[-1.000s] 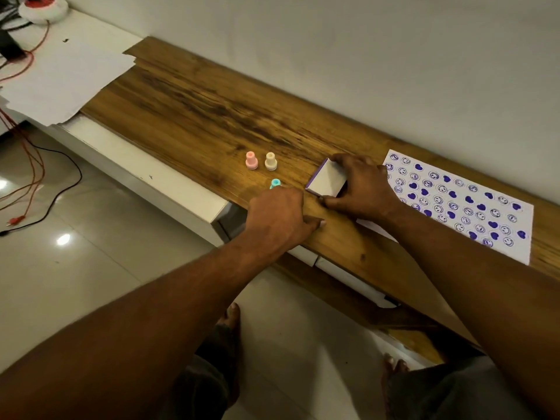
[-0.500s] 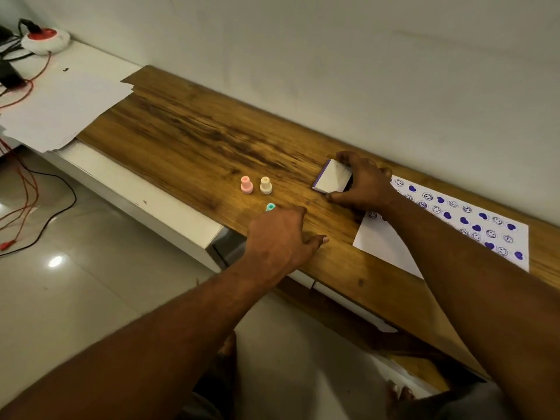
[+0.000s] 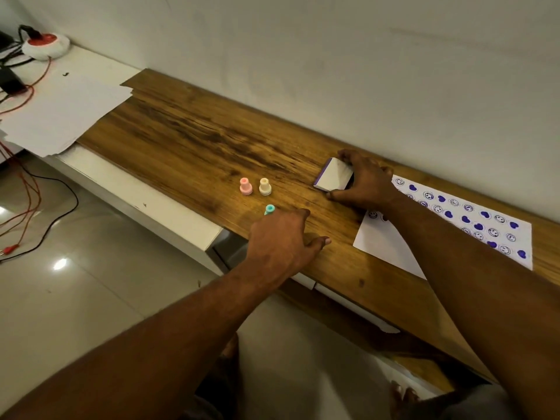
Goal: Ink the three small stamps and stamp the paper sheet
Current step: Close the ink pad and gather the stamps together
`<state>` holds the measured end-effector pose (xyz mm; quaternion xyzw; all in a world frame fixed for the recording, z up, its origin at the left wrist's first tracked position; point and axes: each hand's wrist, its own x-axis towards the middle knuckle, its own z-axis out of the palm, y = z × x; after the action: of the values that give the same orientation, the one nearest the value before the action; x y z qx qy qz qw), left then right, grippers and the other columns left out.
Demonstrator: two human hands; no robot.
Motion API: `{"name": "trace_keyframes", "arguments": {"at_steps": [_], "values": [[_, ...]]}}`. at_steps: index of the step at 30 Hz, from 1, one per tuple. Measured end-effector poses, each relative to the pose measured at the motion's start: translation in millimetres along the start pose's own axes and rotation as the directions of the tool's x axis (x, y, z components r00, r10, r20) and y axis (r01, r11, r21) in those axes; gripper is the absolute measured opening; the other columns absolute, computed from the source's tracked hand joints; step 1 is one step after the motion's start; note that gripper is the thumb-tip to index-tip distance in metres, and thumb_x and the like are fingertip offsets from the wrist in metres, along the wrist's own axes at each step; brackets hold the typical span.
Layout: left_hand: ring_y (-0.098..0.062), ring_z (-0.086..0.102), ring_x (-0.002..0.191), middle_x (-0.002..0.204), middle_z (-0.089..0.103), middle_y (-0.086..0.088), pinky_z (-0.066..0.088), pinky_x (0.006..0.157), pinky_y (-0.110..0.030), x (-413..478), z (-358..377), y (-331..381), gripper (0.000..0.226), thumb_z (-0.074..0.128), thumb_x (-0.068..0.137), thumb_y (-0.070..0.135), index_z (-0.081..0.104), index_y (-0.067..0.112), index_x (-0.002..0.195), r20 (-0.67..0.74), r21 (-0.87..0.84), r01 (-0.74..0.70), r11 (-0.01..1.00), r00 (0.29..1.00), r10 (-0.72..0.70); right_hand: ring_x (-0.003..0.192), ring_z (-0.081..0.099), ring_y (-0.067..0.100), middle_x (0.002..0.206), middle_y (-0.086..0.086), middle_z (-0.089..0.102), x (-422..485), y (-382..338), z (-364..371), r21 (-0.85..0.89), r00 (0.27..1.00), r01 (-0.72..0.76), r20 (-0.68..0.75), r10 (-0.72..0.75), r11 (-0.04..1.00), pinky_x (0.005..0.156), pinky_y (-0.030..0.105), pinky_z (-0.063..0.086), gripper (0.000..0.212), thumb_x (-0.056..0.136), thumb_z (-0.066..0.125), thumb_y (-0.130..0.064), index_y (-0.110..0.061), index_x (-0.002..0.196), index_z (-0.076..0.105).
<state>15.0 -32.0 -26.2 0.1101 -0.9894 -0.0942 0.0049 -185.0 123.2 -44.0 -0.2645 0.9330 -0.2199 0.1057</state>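
Three small stamps stand on the wooden shelf point(image 3: 197, 140): a pink stamp point(image 3: 245, 186), a cream stamp point(image 3: 265, 186), and a teal stamp point(image 3: 269, 209) half hidden behind my left hand point(image 3: 283, 237). My left hand rests flat near the shelf's front edge, fingers spread, just touching or beside the teal stamp. My right hand point(image 3: 363, 183) grips the ink pad point(image 3: 333, 174), a white-lidded box with a purple rim, its lid tilted up. The paper sheet point(image 3: 391, 247), covered with purple hearts and smiley prints, lies to the right under my right forearm.
A stack of white papers point(image 3: 60, 116) lies at the shelf's left end. A white and red power strip point(image 3: 45, 45) with black and red cables sits at the far left. The wall runs close behind the shelf. Tiled floor lies below.
My right hand has carried the ink pad away from the front edge toward the wall. My left hand has let go of it and stayed by the teal stamp.
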Motion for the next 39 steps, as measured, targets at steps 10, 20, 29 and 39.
{"name": "trace_keyframes", "arguments": {"at_steps": [10, 20, 29, 39], "values": [[-0.014, 0.068, 0.098, 0.108, 0.074, 0.007, 0.059, 0.083, -0.04, 0.7, 6.0, -5.8, 0.081, 0.052, 0.086, 0.085, 0.054, 0.033, 0.148, -0.035, -0.033, -0.014, 0.999, 0.999, 0.013, 0.143, 0.046, 0.031, 0.16, 0.003, 0.045, 9.3, 2.6, -4.0, 0.035, 0.999, -0.01, 0.038, 0.009, 0.999, 0.118, 0.062, 0.034, 0.107, 0.074, 0.086, -0.061, -0.031, 0.159, 0.03], [0.001, 0.063, 0.07, 0.069, 0.07, 0.016, 0.053, 0.071, -0.028, -1.6, -17.1, -34.2, 0.073, 0.046, 0.09, 0.084, 0.063, 0.033, 0.138, -0.24, -0.211, -0.001, 0.977, 0.969, -0.051, 0.139, 0.05, 0.025, 0.151, -0.005, 0.056, 7.2, -34.6, -15.6, 0.065, 0.963, 0.158, -0.231, -0.139, 0.985, 0.113, 0.056, 0.033, 0.092, 0.073, 0.07, -0.076, -0.034, 0.152, 0.047], [-0.001, 0.057, 0.075, 0.078, 0.062, 0.02, 0.043, 0.067, -0.027, 7.8, -7.5, -111.6, 0.043, 0.071, 0.094, 0.057, 0.068, 0.033, 0.129, -0.249, -0.455, 0.312, 0.834, 0.855, -0.456, 0.113, 0.061, 0.006, 0.127, -0.014, 0.069, 19.4, -112.6, 33.0, 0.114, 0.961, 0.26, 0.066, -0.268, 0.959, 0.1, 0.022, 0.045, 0.057, 0.083, 0.077, -0.06, -0.035, 0.133, 0.067], [-0.008, 0.049, 0.096, 0.114, 0.068, 0.004, 0.042, 0.079, -0.032, 19.9, 16.8, -113.8, 0.048, 0.064, 0.096, 0.058, 0.064, 0.032, 0.137, -0.202, -0.388, 0.298, 0.872, 0.896, -0.396, 0.114, 0.061, 0.015, 0.114, -0.01, 0.073, 35.7, -112.2, 44.4, -0.1, 0.976, 0.194, -0.085, -0.203, 0.976, 0.111, 0.05, 0.033, 0.036, 0.09, 0.073, -0.053, -0.032, 0.119, 0.075]]}}
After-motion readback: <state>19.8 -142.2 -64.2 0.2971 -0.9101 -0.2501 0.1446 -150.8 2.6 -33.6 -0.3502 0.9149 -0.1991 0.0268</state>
